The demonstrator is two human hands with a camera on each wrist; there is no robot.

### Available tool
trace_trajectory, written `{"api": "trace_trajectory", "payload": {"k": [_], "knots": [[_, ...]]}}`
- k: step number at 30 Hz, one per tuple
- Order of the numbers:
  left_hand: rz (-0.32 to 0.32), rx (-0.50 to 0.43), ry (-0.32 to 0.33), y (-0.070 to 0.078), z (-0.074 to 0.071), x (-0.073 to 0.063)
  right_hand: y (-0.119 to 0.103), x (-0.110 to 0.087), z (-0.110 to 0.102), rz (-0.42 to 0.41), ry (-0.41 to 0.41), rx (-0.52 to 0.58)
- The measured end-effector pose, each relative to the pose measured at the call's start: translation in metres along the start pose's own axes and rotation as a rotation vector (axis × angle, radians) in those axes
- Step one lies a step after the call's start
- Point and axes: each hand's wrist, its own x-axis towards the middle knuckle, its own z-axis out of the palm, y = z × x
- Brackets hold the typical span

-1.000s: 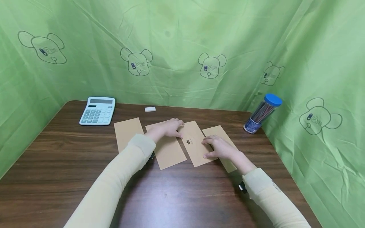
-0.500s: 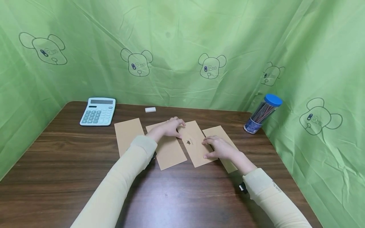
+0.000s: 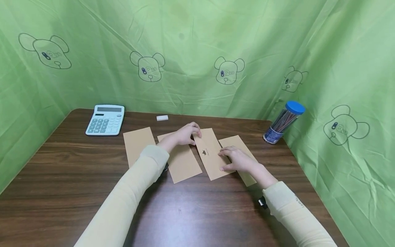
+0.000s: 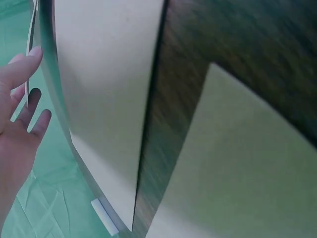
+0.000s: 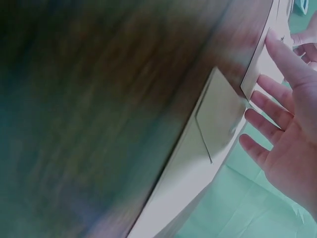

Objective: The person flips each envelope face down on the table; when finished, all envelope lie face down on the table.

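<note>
Several brown paper envelopes lie in a row on the wooden table. My left hand point(image 3: 184, 134) pinches the far-left edge of the third envelope point(image 3: 211, 157), which bears a small black print. That far end is raised a little, and the left wrist view shows its thin edge between thumb and fingers. Near the same envelope's right side, my right hand point(image 3: 239, 160) touches it with spread, relaxed fingers. Under my left arm lie the first envelope point(image 3: 139, 142) and the second envelope point(image 3: 185, 166). The fourth envelope point(image 3: 239, 142) is partly hidden by my right hand; its flap shows in the right wrist view.
A light blue calculator point(image 3: 105, 120) lies at the back left of the table point(image 3: 182, 216). Near the back edge sits a small white block point(image 3: 162, 118). A clear jar with a blue lid point(image 3: 284, 122), filled with thin sticks, stands back right. Green curtains surround the table.
My left hand has moved slightly up and away, raising the far end of the third envelope off the table. My right hand has stayed in place.
</note>
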Motion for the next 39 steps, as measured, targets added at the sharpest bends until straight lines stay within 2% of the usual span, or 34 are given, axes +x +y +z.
{"api": "trace_trajectory", "payload": {"k": [9, 15, 20, 27, 39], "knots": [[0.029, -0.011, 0.013, -0.003, -0.003, -0.004, -0.002, -0.001, 0.0, -0.028, 0.004, 0.008], [0.038, -0.036, 0.025, -0.002, -0.009, -0.007, -0.015, -0.001, -0.011, -0.096, 0.063, 0.116], [0.04, -0.056, 0.034, -0.001, -0.016, -0.008, -0.027, 0.001, -0.017, -0.175, 0.108, 0.124], [0.057, -0.073, 0.054, 0.001, -0.024, -0.009, -0.043, 0.002, -0.028, -0.15, 0.05, 0.205], [0.078, -0.119, 0.102, 0.011, -0.04, -0.006, -0.056, 0.008, -0.049, -0.169, 0.068, 0.23]]}}
